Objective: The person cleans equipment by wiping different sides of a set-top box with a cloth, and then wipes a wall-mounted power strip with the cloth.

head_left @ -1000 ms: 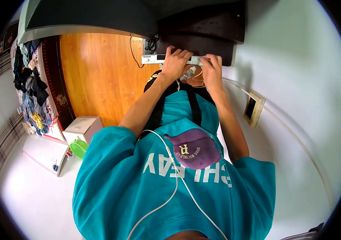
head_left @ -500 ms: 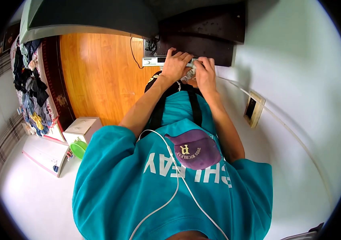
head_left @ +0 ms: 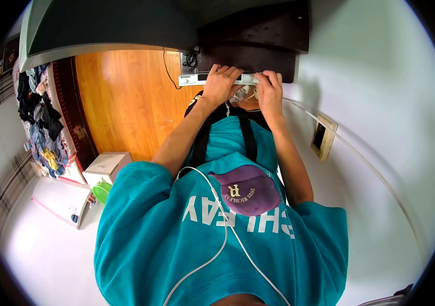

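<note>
Beside the pale wall (head_left: 375, 97), the right hand (head_left: 270, 95) has shifted outward, both hands' fingers (head_left: 224, 70) clasping the silver box (head_left: 191, 80).

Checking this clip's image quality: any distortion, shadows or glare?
Head view: fisheye bending, black corners. Head view: soft shadows on the pale wall; lower-left white surface nearly washed out. Head view: left hand and right hand fairly sharp, lettering on silver box unreadable.

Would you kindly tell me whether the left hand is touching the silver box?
Touching. The head view shows the left hand curled over the front of the silver box, with no visible gap.
</note>
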Available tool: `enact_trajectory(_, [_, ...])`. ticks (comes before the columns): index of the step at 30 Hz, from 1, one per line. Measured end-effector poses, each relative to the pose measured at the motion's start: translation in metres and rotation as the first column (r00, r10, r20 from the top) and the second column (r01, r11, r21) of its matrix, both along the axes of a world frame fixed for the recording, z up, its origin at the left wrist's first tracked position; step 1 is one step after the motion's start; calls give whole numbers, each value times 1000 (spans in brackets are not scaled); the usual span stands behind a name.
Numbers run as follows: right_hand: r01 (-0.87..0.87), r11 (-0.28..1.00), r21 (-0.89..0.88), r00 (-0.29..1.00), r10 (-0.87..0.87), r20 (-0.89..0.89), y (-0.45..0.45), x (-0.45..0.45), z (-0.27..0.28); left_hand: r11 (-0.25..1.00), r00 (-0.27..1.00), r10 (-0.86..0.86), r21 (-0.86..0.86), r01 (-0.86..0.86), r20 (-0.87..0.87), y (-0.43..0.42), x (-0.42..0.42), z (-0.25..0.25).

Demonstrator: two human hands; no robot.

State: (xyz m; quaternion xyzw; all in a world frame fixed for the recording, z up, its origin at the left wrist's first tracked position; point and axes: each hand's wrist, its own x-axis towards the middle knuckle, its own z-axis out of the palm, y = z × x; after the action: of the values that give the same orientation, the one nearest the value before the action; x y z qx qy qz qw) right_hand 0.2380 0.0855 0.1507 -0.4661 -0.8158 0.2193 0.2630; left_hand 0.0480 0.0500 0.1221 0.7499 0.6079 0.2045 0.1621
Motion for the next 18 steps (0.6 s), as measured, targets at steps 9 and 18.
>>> enact_trajectory(9, [-4, 1000, 23, 1000, 5, -15, -4, -16, 2, 1000, 1000, -9, 11, 10, -13, 1, 0, 0])
enact_trajectory(18, [-50, 999, 21, 998, 51, -46, -14, -30, -1, 999, 998, -33, 23, 34, -53, -1, -1, -1])
